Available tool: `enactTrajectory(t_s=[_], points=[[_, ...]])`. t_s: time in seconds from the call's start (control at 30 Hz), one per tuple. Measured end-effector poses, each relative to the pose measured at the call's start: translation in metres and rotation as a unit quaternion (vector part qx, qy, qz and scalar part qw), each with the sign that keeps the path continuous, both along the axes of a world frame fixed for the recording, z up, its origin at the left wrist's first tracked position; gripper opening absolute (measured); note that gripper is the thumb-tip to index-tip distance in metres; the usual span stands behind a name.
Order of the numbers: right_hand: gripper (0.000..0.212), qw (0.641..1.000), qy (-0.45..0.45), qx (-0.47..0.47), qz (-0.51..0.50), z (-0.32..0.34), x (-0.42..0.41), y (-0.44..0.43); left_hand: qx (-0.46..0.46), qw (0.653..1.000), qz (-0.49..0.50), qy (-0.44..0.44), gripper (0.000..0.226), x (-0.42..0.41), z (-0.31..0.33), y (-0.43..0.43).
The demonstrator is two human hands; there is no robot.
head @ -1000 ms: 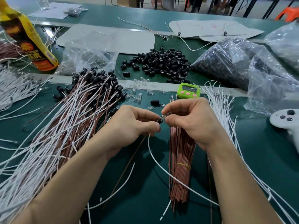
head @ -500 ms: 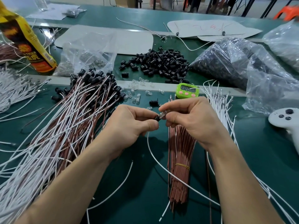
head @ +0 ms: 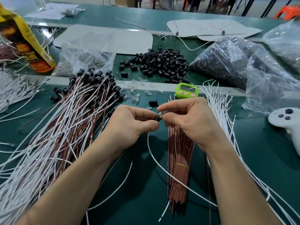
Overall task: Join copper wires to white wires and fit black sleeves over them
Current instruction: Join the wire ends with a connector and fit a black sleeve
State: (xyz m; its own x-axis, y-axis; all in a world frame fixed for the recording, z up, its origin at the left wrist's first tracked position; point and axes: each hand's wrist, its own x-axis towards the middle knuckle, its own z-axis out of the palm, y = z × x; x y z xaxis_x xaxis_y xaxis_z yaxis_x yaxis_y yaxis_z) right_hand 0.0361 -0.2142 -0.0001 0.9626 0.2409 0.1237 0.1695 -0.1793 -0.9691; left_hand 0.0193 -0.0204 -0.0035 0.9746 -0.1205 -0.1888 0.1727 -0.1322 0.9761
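My left hand [head: 131, 125] pinches a small black sleeve [head: 157, 118] with a white wire [head: 155, 161] trailing down from it. My right hand [head: 190, 120] pinches a small clear part [head: 162, 113] at the sleeve's open end, fingertips of both hands nearly touching. Below my right hand lies a bundle of copper wires [head: 178, 172] tied with a yellow band. Loose white wires [head: 219, 108] fan out on the right. A big pile of joined wires with black sleeves [head: 65, 120] lies on the left. Loose black sleeves [head: 159, 62] are heaped behind.
A green timer [head: 186, 90] stands just beyond my hands. Small clear parts [head: 134, 96] are scattered near it. Plastic bags [head: 243, 62] fill the right rear, a yellow bottle [head: 24, 44] stands at far left, and a white controller [head: 289, 120] lies at the right edge.
Both hands stay together at the same spot; the fingers have shifted slightly on the sleeve and clear part. The camera has tilted a little.
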Motion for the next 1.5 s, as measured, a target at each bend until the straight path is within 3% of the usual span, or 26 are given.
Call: enactTrajectory(t_s=[0.2, 0.53, 1.1, 1.5], points=[[0.02, 1.0, -0.006, -0.014, 0.004, -0.002, 0.001, 0.002, 0.01, 1.0, -0.005, -0.005, 0.02, -0.002, 0.001, 0.0], [0.026, 1.0, 0.009, 0.001, 0.0, -0.001, 0.001, -0.003, 0.017, 0.997, -0.051, 0.061, 0.018, -0.003, 0.012, 0.006], [0.027, 0.999, 0.02, 0.012, 0.027, 0.004, 0.001, -0.004, -0.129, 0.986, -0.031, 0.102, 0.012, -0.006, 0.007, -0.001], [0.032, 0.999, 0.04, 0.003, 0.036, 0.008, -0.002, 0.001, -0.081, 0.996, 0.012, 0.032, 0.022, -0.004, 0.005, -0.008]])
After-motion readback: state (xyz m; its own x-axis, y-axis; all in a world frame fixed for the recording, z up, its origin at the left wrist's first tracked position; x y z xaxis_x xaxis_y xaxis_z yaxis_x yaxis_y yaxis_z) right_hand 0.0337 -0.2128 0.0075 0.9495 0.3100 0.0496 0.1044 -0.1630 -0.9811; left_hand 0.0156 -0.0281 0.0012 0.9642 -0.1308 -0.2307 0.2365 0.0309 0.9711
